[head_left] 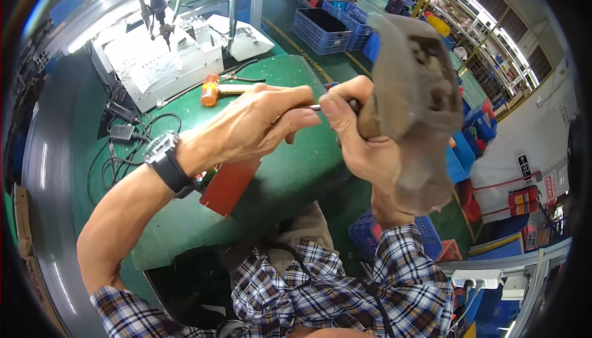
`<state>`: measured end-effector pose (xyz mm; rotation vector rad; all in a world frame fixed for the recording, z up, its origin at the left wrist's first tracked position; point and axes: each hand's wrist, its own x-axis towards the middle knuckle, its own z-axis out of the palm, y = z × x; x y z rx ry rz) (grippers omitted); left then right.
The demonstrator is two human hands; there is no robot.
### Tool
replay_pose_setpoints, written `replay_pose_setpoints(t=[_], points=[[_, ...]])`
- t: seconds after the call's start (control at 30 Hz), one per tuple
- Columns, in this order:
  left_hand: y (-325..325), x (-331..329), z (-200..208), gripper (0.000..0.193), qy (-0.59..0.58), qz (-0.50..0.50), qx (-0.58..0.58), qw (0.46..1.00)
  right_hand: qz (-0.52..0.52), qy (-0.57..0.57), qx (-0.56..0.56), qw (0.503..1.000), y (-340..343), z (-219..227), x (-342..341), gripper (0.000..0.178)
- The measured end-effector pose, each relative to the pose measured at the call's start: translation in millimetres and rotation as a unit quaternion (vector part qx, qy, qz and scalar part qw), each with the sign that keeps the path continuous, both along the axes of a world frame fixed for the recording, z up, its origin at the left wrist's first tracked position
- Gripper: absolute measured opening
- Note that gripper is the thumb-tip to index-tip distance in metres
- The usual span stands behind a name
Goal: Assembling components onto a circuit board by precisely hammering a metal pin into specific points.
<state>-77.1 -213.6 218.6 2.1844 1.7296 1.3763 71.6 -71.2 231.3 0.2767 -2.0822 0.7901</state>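
Observation:
My right hand (364,134) is closed around a worn grey-brown power driver (416,85), raised close to the camera and slightly blurred. A thin metal bit (315,107) sticks out of its dark front end to the left. My left hand (265,122) pinches the bit's outer end between thumb and fingers; its tip is hidden. Below the left wrist a flat red-brown rectangular piece (231,187) is partly covered by my hand, with small green and red parts beside it. The orange-headed mallet (210,90) lies beyond my left hand, its handle partly hidden.
The green table (296,196) also bears black pliers (246,79), tangled cables (117,159) and a white machine (148,67) at the back left. Blue crates (322,32) stand on the floor beyond. A power strip (478,278) hangs at the lower right.

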Motion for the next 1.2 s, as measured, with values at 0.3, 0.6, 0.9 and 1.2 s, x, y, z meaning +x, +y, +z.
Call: replay_pose_setpoints(t=[0.3,0.6,0.9,1.2], points=[[1.8,9.7,-0.8,0.037,-0.080,0.041,-0.059,0.994,-0.013,-0.098,-0.076,0.992,1.7,28.1,20.5,0.007],[7.7,6.9,-12.8,0.042,-0.135,0.041,-0.052,0.989,-0.192,-0.198,0.169,0.946,24.6,45.5,55.1,0.024],[16.9,12.0,-12.6,0.046,-0.184,0.026,-0.026,0.982,-0.272,0.014,0.042,0.961,38.7,104.8,71.8,0.015],[11.5,6.4,-15.4,0.048,-0.221,0.021,-0.048,0.974,-0.176,-0.017,0.136,0.975,56.6,107.1,57.7,0.018]])
